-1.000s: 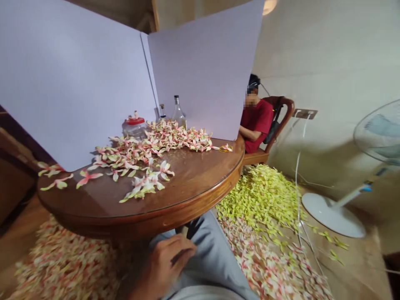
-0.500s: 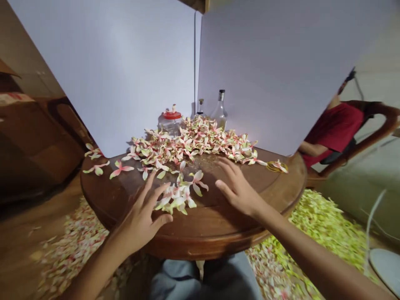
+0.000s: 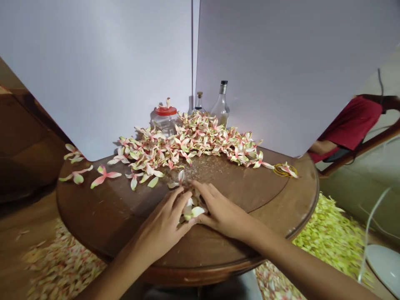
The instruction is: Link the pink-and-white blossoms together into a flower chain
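Near the front middle of the round wooden table point(image 3: 103, 221), my left hand point(image 3: 167, 221) and my right hand point(image 3: 221, 212) are cupped together. A small bunch of pink-and-white flowers point(image 3: 192, 212) is gathered between them, mostly covered by my fingers. My fingertips almost meet at the far side, and the thumbs come together at the near side. Just beyond the fingers lies a loose flower point(image 3: 178, 180). A large heap of the same flowers point(image 3: 196, 139) spreads across the back of the table, with single flowers point(image 3: 104, 176) scattered at the left.
Behind the heap stand a red-lidded jar point(image 3: 166, 111), a clear bottle point(image 3: 221, 107) and a smaller bottle point(image 3: 199, 102). White panels point(image 3: 256, 75) wall off the back. Yellow rubber bands point(image 3: 278, 170) lie at the right. Yellow-green petals point(image 3: 328, 233) cover the floor; a person in red point(image 3: 353, 123) sits beyond.
My hands have come in from either side and closed around the front flowers, drawing them into a tighter bunch. The camera view has moved closer to the table.
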The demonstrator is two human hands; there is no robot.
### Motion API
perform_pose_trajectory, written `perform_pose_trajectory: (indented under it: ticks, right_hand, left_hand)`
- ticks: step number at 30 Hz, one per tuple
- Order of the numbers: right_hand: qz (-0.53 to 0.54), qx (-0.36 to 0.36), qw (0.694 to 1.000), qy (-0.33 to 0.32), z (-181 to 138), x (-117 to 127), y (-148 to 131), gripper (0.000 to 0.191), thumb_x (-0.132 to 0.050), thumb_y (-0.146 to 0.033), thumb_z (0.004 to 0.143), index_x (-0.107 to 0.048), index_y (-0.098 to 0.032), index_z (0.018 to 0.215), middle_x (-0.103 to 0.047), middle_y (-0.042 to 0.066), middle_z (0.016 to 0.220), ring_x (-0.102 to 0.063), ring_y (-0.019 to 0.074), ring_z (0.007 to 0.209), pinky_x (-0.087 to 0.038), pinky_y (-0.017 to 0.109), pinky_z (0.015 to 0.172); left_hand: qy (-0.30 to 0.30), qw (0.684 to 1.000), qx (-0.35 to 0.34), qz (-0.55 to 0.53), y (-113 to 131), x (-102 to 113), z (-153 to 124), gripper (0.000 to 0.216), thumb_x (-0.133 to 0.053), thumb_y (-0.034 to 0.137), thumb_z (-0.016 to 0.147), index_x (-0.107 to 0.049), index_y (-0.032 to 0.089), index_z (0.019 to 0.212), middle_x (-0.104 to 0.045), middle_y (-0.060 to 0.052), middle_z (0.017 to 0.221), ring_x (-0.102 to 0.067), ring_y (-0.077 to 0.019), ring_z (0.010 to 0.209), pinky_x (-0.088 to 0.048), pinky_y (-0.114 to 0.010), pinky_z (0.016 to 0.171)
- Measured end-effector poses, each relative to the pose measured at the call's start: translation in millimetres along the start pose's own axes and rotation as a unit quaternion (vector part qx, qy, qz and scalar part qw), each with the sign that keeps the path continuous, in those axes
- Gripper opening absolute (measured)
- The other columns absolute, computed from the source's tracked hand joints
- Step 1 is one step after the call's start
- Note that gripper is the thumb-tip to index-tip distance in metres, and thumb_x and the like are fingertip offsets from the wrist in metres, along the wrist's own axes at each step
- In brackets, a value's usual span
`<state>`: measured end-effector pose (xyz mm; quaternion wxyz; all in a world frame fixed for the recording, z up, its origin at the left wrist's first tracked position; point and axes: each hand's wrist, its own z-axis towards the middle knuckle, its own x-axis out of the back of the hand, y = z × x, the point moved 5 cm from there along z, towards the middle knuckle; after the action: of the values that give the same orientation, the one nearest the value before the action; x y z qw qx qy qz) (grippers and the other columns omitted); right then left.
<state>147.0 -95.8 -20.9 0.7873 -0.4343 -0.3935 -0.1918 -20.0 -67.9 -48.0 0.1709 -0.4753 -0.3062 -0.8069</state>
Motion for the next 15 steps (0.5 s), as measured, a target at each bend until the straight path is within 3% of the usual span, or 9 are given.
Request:
perform_pose_trajectory:
  ticks: [2, 4, 10, 15]
  right_hand:
    - [0.001, -0.028, 1.000, -0.002, -7.7, 5.3, 7.3, 0.085, -0.056, -0.060, 0.099, -0.016, -0.022, 0.164, -0.053, 0.018, 0.148, -0.054, 0.0301, 0.133, -0.048, 0.048, 0.112]
    - [-0.017, -0.037, 0.999, -0.004, -13.1, 9.7, 12.6, 0.085, -0.056, -0.060, 0.098, -0.018, -0.021, 0.163, -0.054, 0.018, 0.147, -0.053, 0.0315, 0.134, -0.047, 0.050, 0.113]
    - [-0.079, -0.027, 0.996, 0.030, -20.9, 24.2, 15.8, 0.054, -0.058, -0.055, 0.099, -0.049, -0.025, 0.144, -0.059, 0.012, 0.146, -0.052, 0.0320, 0.134, -0.043, 0.054, 0.114]
    - [-0.148, -0.029, 0.989, 0.009, -28.2, 35.5, 34.9, 0.032, -0.055, -0.041, 0.105, -0.059, -0.027, 0.133, -0.063, 0.009, 0.142, -0.056, 0.0303, 0.129, -0.047, 0.053, 0.105]
  left_hand:
    - [-0.002, 1.000, -0.007, -0.004, 2.4, -0.2, 1.0, 0.050, -0.059, 0.025, 0.097, -0.046, 0.025, 0.145, -0.049, -0.014, 0.152, -0.055, -0.0325, 0.139, -0.052, -0.050, 0.112]
    - [-0.007, 1.000, -0.008, -0.004, 3.2, 1.3, 1.6, 0.048, -0.059, 0.016, 0.094, -0.049, 0.026, 0.140, -0.050, -0.013, 0.149, -0.057, -0.0315, 0.135, -0.053, -0.048, 0.110]
    - [0.017, 0.999, -0.026, 0.022, 4.5, 12.9, -3.1, 0.035, -0.051, 0.004, 0.093, -0.059, 0.022, 0.122, -0.060, -0.009, 0.126, -0.063, -0.0249, 0.117, -0.054, -0.038, 0.102]
    - [0.013, 0.996, -0.083, 0.002, 6.1, 25.3, -7.2, 0.031, -0.045, 0.002, 0.097, -0.065, 0.022, 0.111, -0.065, -0.003, 0.105, -0.067, -0.0156, 0.096, -0.053, -0.025, 0.089]
